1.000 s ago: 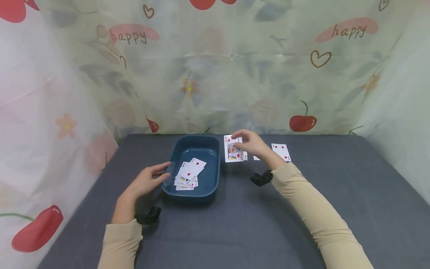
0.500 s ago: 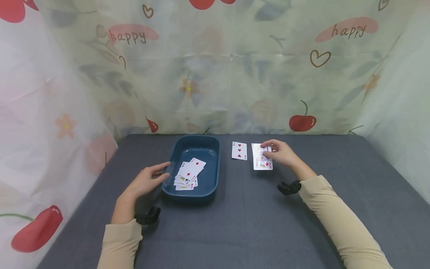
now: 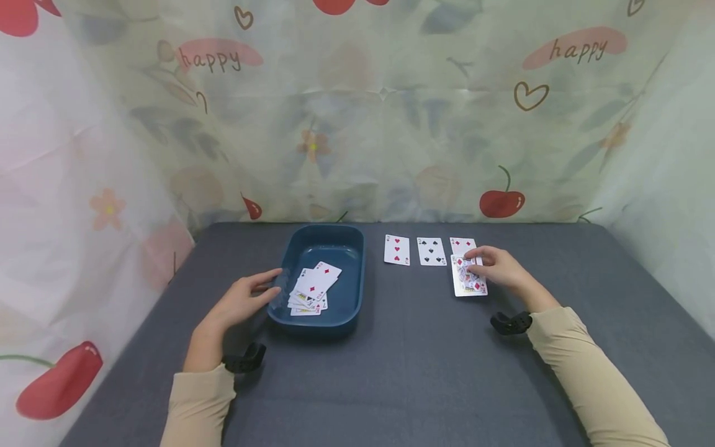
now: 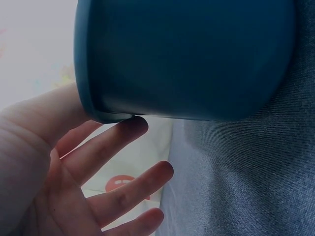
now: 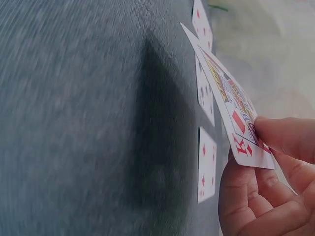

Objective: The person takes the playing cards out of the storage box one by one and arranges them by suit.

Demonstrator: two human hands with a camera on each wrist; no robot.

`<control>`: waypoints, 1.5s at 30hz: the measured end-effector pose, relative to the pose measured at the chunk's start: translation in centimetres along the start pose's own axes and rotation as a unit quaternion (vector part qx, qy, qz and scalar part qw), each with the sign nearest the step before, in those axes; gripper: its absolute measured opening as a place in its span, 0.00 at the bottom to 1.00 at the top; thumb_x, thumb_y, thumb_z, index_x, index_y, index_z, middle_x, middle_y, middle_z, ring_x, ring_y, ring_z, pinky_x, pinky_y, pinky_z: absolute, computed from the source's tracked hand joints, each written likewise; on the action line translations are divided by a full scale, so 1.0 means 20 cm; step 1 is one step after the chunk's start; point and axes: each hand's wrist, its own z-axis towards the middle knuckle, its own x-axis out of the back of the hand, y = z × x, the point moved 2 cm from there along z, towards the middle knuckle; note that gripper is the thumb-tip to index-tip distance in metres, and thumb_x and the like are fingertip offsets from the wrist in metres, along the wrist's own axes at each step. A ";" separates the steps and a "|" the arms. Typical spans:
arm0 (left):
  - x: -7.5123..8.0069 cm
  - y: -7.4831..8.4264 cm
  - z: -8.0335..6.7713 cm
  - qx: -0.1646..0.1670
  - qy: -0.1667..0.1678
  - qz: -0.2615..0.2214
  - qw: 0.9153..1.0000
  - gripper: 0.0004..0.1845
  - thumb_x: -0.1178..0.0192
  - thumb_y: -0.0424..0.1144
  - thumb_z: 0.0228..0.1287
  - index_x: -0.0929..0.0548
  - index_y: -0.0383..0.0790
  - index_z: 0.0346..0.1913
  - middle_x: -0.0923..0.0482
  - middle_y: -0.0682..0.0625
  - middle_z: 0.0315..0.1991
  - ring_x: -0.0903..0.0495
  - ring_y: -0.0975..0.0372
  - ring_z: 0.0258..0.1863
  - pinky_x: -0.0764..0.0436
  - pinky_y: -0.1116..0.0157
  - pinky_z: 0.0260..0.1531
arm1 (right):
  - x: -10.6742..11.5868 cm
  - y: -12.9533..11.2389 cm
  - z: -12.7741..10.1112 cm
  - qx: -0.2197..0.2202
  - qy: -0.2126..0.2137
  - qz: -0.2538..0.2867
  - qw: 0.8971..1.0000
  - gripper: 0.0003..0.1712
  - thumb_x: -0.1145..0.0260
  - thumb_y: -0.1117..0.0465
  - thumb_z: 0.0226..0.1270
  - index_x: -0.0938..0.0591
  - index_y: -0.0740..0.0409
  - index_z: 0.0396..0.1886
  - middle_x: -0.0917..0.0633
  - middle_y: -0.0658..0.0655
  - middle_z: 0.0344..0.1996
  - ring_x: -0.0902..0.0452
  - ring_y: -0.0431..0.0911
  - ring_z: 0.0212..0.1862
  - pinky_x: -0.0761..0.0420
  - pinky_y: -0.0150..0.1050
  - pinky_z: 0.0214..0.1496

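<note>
My right hand (image 3: 499, 268) pinched a king (image 3: 469, 277) just above the 4 of diamonds (image 3: 462, 245), left hand (image 3: 243, 302) relaxed w/ fingers touching the tray (image 3: 326, 320) rim.

Right hand (image 3: 499, 268) pinching a diamond face card (image 3: 469, 278); left hand (image 3: 240, 302) against blue tray (image 3: 357, 292).

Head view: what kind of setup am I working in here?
Probably a staged tabletop booth, not a lived-in room: a grey cloth-covered table, printed cherry-and-"happy" sheets hung on three sides, and only a blue tray and playing cards laid out.
</note>
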 end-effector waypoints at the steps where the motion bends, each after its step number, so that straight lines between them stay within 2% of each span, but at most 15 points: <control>1: 0.00 0.00 0.00 0.000 0.000 0.000 1.000 0.29 0.48 0.46 0.68 0.38 0.44 0.69 0.38 0.36 0.68 0.33 0.41 0.64 0.29 0.44 0.58 | 0.01 0.01 0.00 -0.004 -0.004 -0.002 1.000 0.23 0.40 0.60 0.65 0.28 0.65 0.58 0.29 0.72 0.60 0.29 0.56 0.54 0.25 0.41 0.47; 4: 0.00 0.00 0.00 0.002 0.001 0.001 1.000 0.29 0.47 0.45 0.68 0.38 0.43 0.69 0.38 0.36 0.68 0.33 0.41 0.64 0.29 0.44 0.58 | 0.02 0.04 -0.01 -0.012 -0.013 -0.007 1.000 0.24 0.41 0.59 0.66 0.29 0.65 0.58 0.32 0.73 0.62 0.35 0.64 0.62 0.27 0.54 0.55; 6: 0.00 0.00 0.00 0.002 0.001 0.001 1.000 0.29 0.48 0.45 0.68 0.38 0.43 0.69 0.38 0.36 0.68 0.33 0.41 0.64 0.29 0.44 0.58 | 0.02 0.05 -0.01 -0.014 -0.013 -0.012 1.000 0.24 0.40 0.59 0.66 0.29 0.65 0.58 0.33 0.73 0.63 0.38 0.66 0.64 0.30 0.58 0.59; 8: 0.00 0.00 0.00 0.001 0.004 0.005 1.000 0.29 0.48 0.45 0.68 0.37 0.43 0.69 0.38 0.36 0.68 0.33 0.41 0.64 0.29 0.44 0.58 | 0.03 0.06 -0.01 -0.014 -0.013 -0.016 1.000 0.24 0.40 0.59 0.65 0.28 0.66 0.58 0.32 0.73 0.62 0.36 0.66 0.63 0.29 0.56 0.56; 11: -0.01 -0.01 0.01 -0.002 0.007 0.010 1.000 0.28 0.48 0.45 0.68 0.37 0.43 0.69 0.37 0.36 0.68 0.32 0.41 0.63 0.29 0.44 0.58 | 0.03 0.08 -0.02 -0.012 -0.014 -0.020 1.000 0.24 0.39 0.60 0.64 0.28 0.67 0.57 0.30 0.74 0.60 0.32 0.62 0.58 0.26 0.48 0.51; 17: -0.01 -0.02 0.01 -0.001 0.009 0.014 1.000 0.28 0.48 0.45 0.68 0.37 0.44 0.69 0.37 0.37 0.68 0.32 0.42 0.63 0.29 0.44 0.58 | 0.02 0.09 -0.03 -0.015 -0.021 -0.039 0.999 0.23 0.38 0.59 0.64 0.27 0.67 0.56 0.29 0.74 0.59 0.34 0.66 0.59 0.28 0.56 0.54; 22: -0.01 -0.02 0.01 -0.003 0.009 0.015 1.000 0.28 0.48 0.45 0.68 0.37 0.44 0.69 0.37 0.36 0.67 0.32 0.42 0.63 0.29 0.44 0.58 | 0.02 0.09 -0.03 -0.016 -0.014 -0.067 0.998 0.22 0.37 0.60 0.62 0.25 0.67 0.53 0.26 0.72 0.49 0.33 0.59 0.49 0.29 0.49 0.46; 27: -0.01 -0.01 0.01 -0.005 0.009 0.014 1.000 0.28 0.48 0.45 0.68 0.37 0.43 0.69 0.37 0.36 0.67 0.32 0.42 0.63 0.29 0.44 0.58 | 0.01 0.09 -0.03 -0.019 -0.007 -0.087 0.996 0.20 0.36 0.60 0.61 0.25 0.67 0.50 0.28 0.76 0.54 0.32 0.66 0.56 0.30 0.60 0.55; 36: 0.00 -0.01 0.00 -0.004 0.009 0.012 1.000 0.28 0.48 0.45 0.68 0.37 0.44 0.69 0.37 0.36 0.68 0.32 0.42 0.63 0.29 0.44 0.58 | -0.01 0.09 -0.01 -0.019 0.019 -0.121 0.992 0.20 0.35 0.61 0.59 0.25 0.68 0.48 0.24 0.74 0.46 0.28 0.62 0.48 0.27 0.55 0.47; 45: 0.00 -0.01 0.00 -0.004 0.007 0.008 1.000 0.28 0.48 0.45 0.68 0.37 0.43 0.69 0.37 0.37 0.67 0.32 0.42 0.63 0.29 0.45 0.58 | -0.02 0.06 -0.02 -0.007 0.037 -0.155 0.987 0.20 0.35 0.62 0.57 0.25 0.70 0.46 0.23 0.75 0.45 0.27 0.63 0.47 0.27 0.55 0.46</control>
